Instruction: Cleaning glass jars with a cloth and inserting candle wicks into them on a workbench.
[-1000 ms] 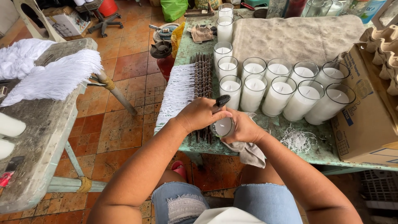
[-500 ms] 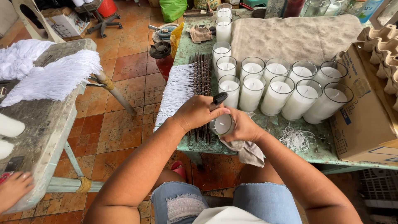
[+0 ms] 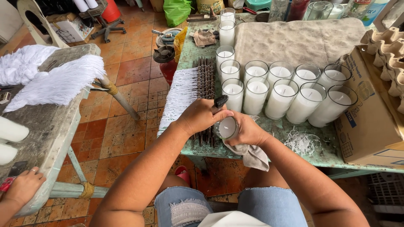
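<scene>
My right hand [image 3: 249, 131] grips a glass candle jar [image 3: 227, 127] filled with white wax, together with a grey rag [image 3: 253, 155] that hangs below the hand. My left hand [image 3: 204, 117] holds a small black-handled tool [image 3: 220, 101] against the jar's rim. Both hands are at the near edge of the green worktable [image 3: 332, 157]. Just beyond them stand several more wax-filled glass jars [image 3: 281, 90] in rows. A rack of dark rods with white wicks [image 3: 184, 93] lies to the left of my hands.
A cardboard box [image 3: 370, 122] stands at the right, with egg-carton trays [image 3: 389, 54] behind it. White wick scraps [image 3: 301, 142] lie near the edge. A second table [image 3: 46, 126] at left bears white fringe bundles [image 3: 54, 84]; another person's hand [image 3: 23, 187] rests on its near corner.
Another person's hand has come to rest on the near corner of the left table. My own hands have hardly moved on the jar.
</scene>
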